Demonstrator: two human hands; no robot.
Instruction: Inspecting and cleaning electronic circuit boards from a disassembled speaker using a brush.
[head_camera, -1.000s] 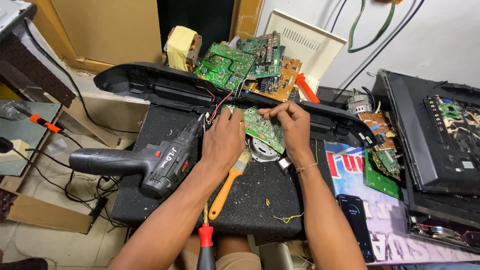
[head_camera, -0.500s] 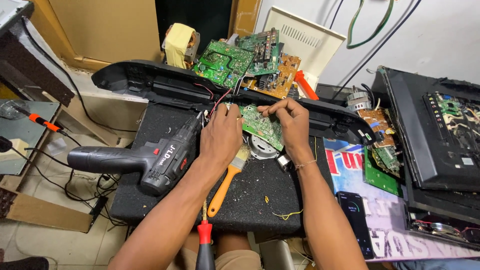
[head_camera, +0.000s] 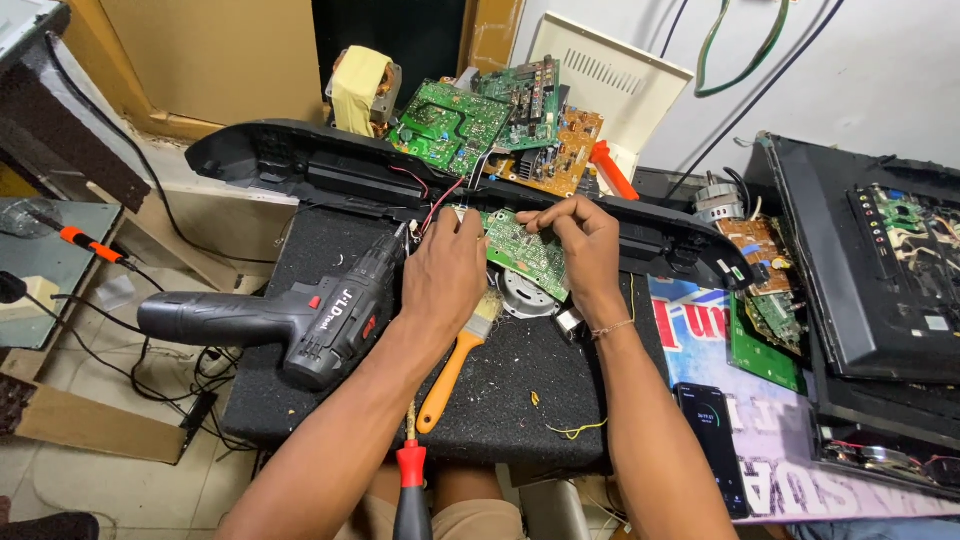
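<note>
A small green circuit board (head_camera: 527, 250) lies tilted on the black padded work surface (head_camera: 500, 400), partly over a round metal part (head_camera: 524, 296). My left hand (head_camera: 447, 270) grips the board's left edge where red and black wires run to a long black plastic casing (head_camera: 300, 170). My right hand (head_camera: 577, 245) pinches the board's upper right edge. An orange-handled paintbrush (head_camera: 458, 355) lies under my left wrist. A black cordless drill (head_camera: 300, 315) rests to the left of my left hand.
Several green and orange circuit boards (head_camera: 500, 125) pile up behind the casing beside a yellow-taped transformer (head_camera: 360, 90). A red-handled screwdriver (head_camera: 410, 480) lies near me. A phone (head_camera: 712, 445) and more boards (head_camera: 765, 330) sit right, by an opened black television back (head_camera: 870, 260).
The view has shifted slightly; both hands stay on the small green board, with my fingers working along its upper edge. Nothing else has moved.
</note>
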